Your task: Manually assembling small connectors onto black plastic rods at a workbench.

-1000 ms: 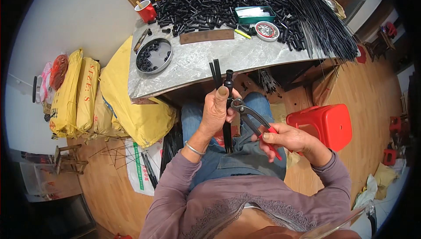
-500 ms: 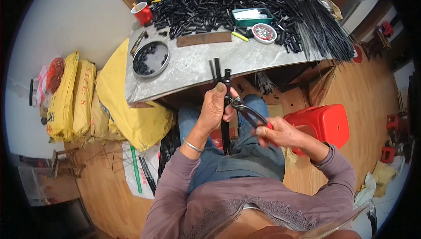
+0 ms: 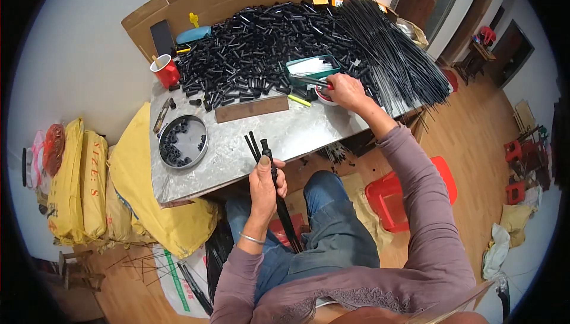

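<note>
My left hand [image 3: 263, 184] is closed round a bunch of thin black rods [image 3: 287, 226], held upright above my lap, and a short black tubular piece [image 3: 265, 149] at their upper end. My right hand [image 3: 347, 92] reaches over the table and grips a pair of pliers [image 3: 313, 81] with red on the handles. Their metal end points left, across the front of a green tray [image 3: 289, 68] of white strips. A small round dish [image 3: 325, 99] sits under the pliers and my right hand, which partly hide it.
A large heap of black tubular pieces [image 3: 249, 51] covers the back of the grey table [image 3: 231, 160], with long black rods [image 3: 398, 51] on the right. A round tin [image 3: 205, 140], a brown bar [image 3: 252, 109] and a red cup [image 3: 167, 76] stand left. A red stool [image 3: 409, 193] is right.
My right hand has moved up and away from my left hand, carrying the pliers over to the dish and tray. My left hand still holds the rods. The view has tilted up.
</note>
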A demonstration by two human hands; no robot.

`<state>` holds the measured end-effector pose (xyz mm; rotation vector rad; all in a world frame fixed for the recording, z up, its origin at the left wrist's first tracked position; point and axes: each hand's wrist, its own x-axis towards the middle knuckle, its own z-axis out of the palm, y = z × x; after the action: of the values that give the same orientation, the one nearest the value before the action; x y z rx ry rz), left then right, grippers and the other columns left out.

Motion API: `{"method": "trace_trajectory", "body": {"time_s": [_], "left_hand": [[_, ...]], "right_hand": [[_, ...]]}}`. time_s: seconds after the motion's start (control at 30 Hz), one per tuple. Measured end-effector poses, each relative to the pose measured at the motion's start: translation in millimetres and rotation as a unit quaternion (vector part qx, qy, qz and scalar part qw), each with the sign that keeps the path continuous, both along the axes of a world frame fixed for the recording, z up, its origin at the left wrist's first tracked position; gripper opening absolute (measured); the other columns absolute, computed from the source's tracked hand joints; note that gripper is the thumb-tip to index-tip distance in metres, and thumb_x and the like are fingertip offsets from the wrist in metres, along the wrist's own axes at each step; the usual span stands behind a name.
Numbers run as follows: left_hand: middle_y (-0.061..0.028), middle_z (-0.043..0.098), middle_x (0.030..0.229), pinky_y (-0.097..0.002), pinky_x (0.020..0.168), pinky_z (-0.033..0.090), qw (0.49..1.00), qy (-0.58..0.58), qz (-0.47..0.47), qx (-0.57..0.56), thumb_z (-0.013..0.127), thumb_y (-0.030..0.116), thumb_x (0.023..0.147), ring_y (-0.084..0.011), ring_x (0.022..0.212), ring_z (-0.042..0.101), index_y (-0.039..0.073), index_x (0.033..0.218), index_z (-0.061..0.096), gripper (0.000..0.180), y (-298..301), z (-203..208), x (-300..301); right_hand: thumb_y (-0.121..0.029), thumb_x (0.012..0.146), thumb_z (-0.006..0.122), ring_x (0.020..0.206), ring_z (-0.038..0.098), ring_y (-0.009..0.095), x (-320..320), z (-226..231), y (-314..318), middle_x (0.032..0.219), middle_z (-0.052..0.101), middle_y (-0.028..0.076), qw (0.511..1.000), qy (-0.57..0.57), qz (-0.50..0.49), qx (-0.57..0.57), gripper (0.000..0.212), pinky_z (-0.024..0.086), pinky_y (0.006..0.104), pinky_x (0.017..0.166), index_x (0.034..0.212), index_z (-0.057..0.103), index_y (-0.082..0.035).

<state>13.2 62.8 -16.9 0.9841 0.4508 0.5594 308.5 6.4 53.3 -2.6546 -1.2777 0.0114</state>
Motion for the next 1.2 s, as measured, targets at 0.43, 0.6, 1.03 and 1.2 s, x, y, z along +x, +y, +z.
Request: {"method": "trace_trajectory", "body": {"time_s": [0.43,0.6,1.03,1.2], "left_hand": [[-0.0017,0.043,0.059,-0.0237,0.04,0.035,1.0,-0.002,-0.017,0.006,0.042,0.054,0.096,-0.0091,0.043,0.041,-0.002,0.095,0.052,0.056,-1.2,0.3,2.1],[-0.0021,0.045,0.062,-0.0232,0.042,0.036,0.999,0.006,-0.002,0.038,0.042,0.054,0.095,-0.0088,0.046,0.043,-0.002,0.097,0.052,0.056,-10.1,15.1,-3.5],[-0.0059,0.055,0.084,-0.0215,0.055,0.042,0.982,0.003,0.077,0.172,0.042,0.047,0.098,-0.0081,0.062,0.051,-0.004,0.12,0.049,0.056,-45.5,42.5,-27.2],[-0.0009,0.054,0.08,-0.0185,0.052,0.038,0.981,-0.023,0.096,0.166,0.044,0.037,0.099,-0.0047,0.059,0.046,0.0,0.111,0.054,0.039,-50.0,42.2,-30.3]], "right_hand": [[-0.02,0.081,0.061,0.07,0.064,0.029,19.6,-3.2,-4.0,0.068,0.063,0.013,0.991,0.051,-0.035,0.122,0.016,0.048,0.041,0.062,0.083,0.065,-0.005],[-0.016,0.09,0.057,0.055,0.047,0.007,-25.9,7.4,-27.4,0.067,0.055,0.001,0.75,0.571,-0.053,0.33,0.014,0.04,0.0243,0.049,0.082,0.058,-0.004],[-0.03,0.097,0.05,0.046,0.047,0.011,-218.2,-25.6,-50.2,0.061,0.047,0.001,0.535,0.73,0.008,0.425,0.035,0.04,0.0263,0.045,0.07,0.049,-0.007],[-0.025,0.096,0.052,0.046,0.049,0.011,-229.5,-22.2,-48.5,0.063,0.049,0.001,0.573,0.69,0.005,0.443,0.027,0.042,0.025,0.041,0.082,0.056,-0.002]]}}
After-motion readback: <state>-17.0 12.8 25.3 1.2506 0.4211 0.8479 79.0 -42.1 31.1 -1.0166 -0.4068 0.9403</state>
